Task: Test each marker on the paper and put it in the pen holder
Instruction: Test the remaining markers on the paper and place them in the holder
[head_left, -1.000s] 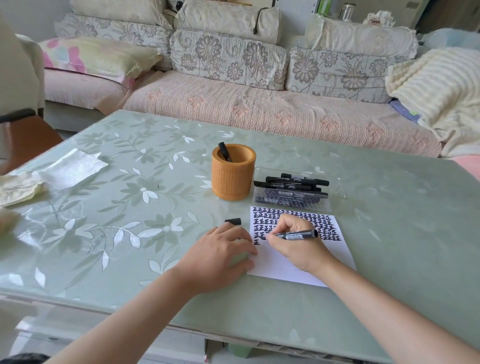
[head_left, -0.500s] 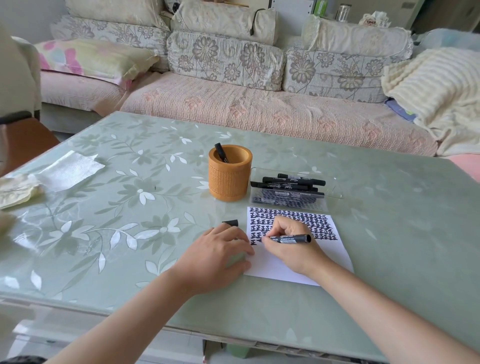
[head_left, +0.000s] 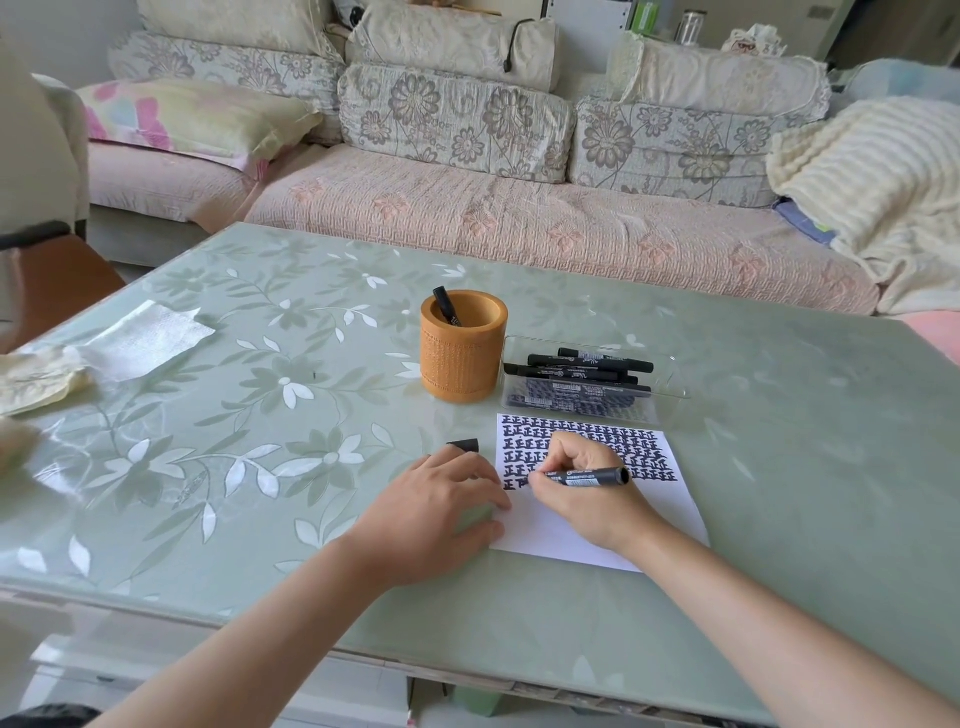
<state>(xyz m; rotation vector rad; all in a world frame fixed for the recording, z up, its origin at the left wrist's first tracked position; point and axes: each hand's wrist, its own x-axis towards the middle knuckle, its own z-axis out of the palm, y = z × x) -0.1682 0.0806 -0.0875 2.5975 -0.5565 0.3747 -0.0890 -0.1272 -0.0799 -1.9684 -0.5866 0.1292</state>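
My right hand (head_left: 584, 493) grips a black marker (head_left: 592, 477) and its tip touches the white paper (head_left: 670, 514), whose upper half is covered with rows of dark marks. My left hand (head_left: 441, 512) rests flat on the table and presses the paper's left edge. The marker's black cap (head_left: 464, 445) lies on the table just beyond my left fingers. An orange pen holder (head_left: 462, 364) stands behind the paper with one black marker (head_left: 447, 305) leaning inside. Several black markers (head_left: 589, 366) lie in a clear plastic tray (head_left: 670, 400) to the holder's right.
The green floral table (head_left: 260, 415) carries a white tissue (head_left: 143, 340) and a crumpled cloth (head_left: 36, 376) at the left. A sofa (head_left: 519, 218) with cushions stands beyond the far edge, and a chair (head_left: 47, 275) at the left.
My right hand has shifted slightly while writing on the paper's lowest row of marks. The left hand stays pressed on the paper's edge.
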